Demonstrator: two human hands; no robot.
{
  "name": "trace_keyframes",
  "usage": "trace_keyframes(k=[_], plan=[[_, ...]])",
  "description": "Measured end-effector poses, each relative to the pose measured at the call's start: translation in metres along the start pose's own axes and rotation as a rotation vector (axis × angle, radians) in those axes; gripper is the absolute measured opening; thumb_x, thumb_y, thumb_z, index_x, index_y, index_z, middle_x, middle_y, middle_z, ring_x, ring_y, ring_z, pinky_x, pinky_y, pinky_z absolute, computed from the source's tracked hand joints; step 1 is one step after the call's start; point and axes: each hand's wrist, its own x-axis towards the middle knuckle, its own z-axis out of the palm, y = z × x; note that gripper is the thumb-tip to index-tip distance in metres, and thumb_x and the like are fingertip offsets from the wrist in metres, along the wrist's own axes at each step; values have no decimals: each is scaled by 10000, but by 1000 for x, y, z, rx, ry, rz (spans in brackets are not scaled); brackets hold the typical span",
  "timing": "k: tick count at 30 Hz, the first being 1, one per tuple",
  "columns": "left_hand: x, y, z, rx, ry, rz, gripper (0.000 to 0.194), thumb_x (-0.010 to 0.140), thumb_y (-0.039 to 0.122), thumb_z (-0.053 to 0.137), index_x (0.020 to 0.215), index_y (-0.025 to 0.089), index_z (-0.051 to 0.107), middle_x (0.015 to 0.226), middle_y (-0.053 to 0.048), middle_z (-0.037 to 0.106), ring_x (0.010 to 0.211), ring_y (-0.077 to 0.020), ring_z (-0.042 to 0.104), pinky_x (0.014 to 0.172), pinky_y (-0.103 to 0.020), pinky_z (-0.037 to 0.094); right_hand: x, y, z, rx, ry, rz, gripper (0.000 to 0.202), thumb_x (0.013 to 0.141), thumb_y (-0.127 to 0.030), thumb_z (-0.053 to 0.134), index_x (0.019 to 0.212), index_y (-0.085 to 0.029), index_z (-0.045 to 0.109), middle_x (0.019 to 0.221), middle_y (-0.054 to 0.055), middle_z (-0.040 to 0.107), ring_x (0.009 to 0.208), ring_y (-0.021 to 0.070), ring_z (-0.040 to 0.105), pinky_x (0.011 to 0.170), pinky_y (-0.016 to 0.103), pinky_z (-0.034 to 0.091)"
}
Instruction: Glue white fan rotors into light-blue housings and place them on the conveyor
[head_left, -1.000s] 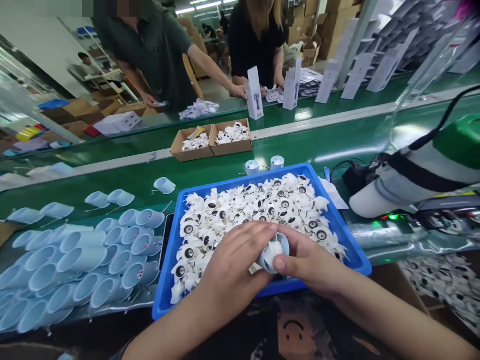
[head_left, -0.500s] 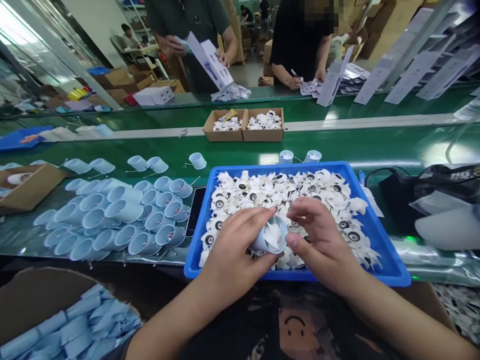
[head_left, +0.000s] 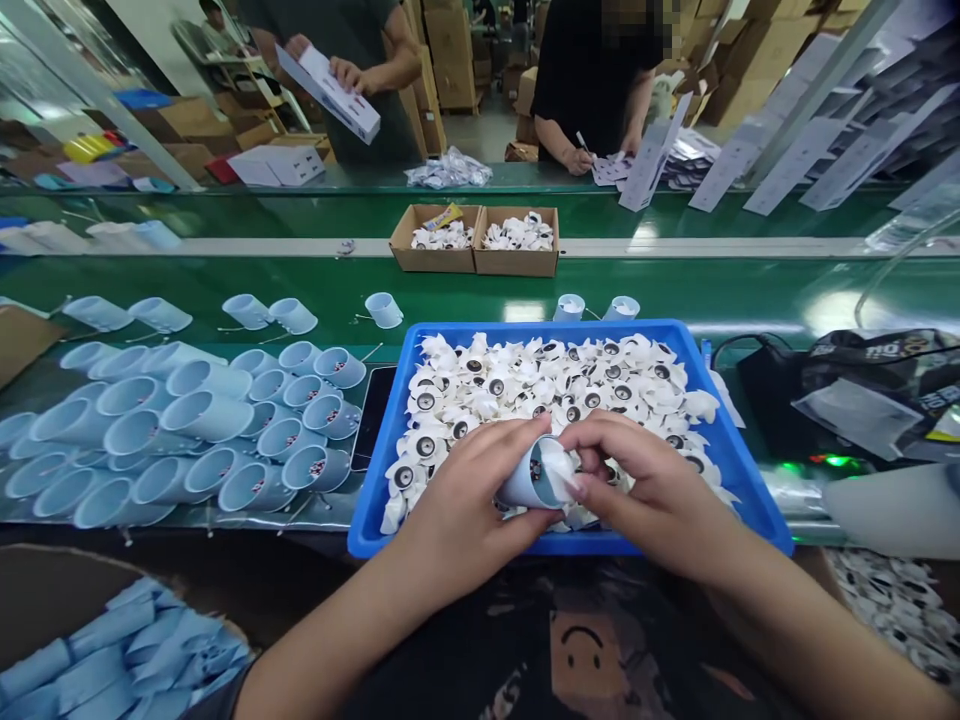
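My left hand is wrapped round a light blue cup, whose open end faces right and toward me. Inside the cup small dark and red parts show. At its mouth my right hand pinches a white bladed piece, partly inside the rim. Both hands are over the near part of a blue tray filled with white bladed pieces, many with dark round centres.
Many blue cups lie on the left, near a phone. Two cardboard boxes stand behind the tray. Black bags lie right. Across the bench, one person holds a white box; another holds a pen.
My right fingers have closed on the white piece at the cup's mouth; they were apart before. The view has shifted slightly. Across the bench, a person has moved the white box left.
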Motion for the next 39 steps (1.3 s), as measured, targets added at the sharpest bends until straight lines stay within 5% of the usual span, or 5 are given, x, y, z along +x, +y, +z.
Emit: trace_keyframes(k=[6, 14, 26, 34, 39], plan=[[1, 1, -2, -63, -11, -71, 719, 807, 296, 773, 1448, 302, 447, 1382, -76, 588, 1264, -276, 557, 1055, -464, 470, -2, 9, -3, 516, 28, 164, 184, 982, -346, 583, 1145, -262, 563, 983, 28, 567, 891, 149, 574, 761, 252, 506], [6, 2, 5, 60, 32, 7, 662, 789, 268, 785, 1382, 237, 492, 1308, -77, 652, 1216, -253, 597, 1059, -446, 468, -2, -20, -7, -429, -40, 4, 195, 946, -147, 565, 1113, -236, 614, 998, 35, 573, 927, 199, 532, 829, 389, 449], [24, 14, 15, 156, 129, 233, 505, 834, 171, 706, 1308, 146, 534, 1222, -89, 685, 1170, -209, 597, 1054, -386, 450, -1, 7, -10, 30, 197, -30, 223, 785, -84, 777, 923, -251, 725, 835, -26, 504, 742, 83, 546, 638, 202, 431], [53, 17, 27, 160, 45, 311, 479, 854, 166, 699, 1299, 163, 522, 1223, -101, 683, 1163, -225, 601, 1021, -401, 459, -5, 21, -15, 157, 318, 130, 215, 731, -78, 801, 840, -255, 747, 791, -41, 519, 722, 74, 563, 677, 199, 450], [57, 18, 27, 167, -39, 303, 525, 882, 300, 709, 1345, 181, 494, 1252, -94, 671, 1177, -226, 603, 1034, -393, 464, -14, 22, -25, 123, 300, 146, 128, 814, -182, 763, 901, -275, 756, 837, -7, 511, 771, 122, 579, 712, 260, 502]])
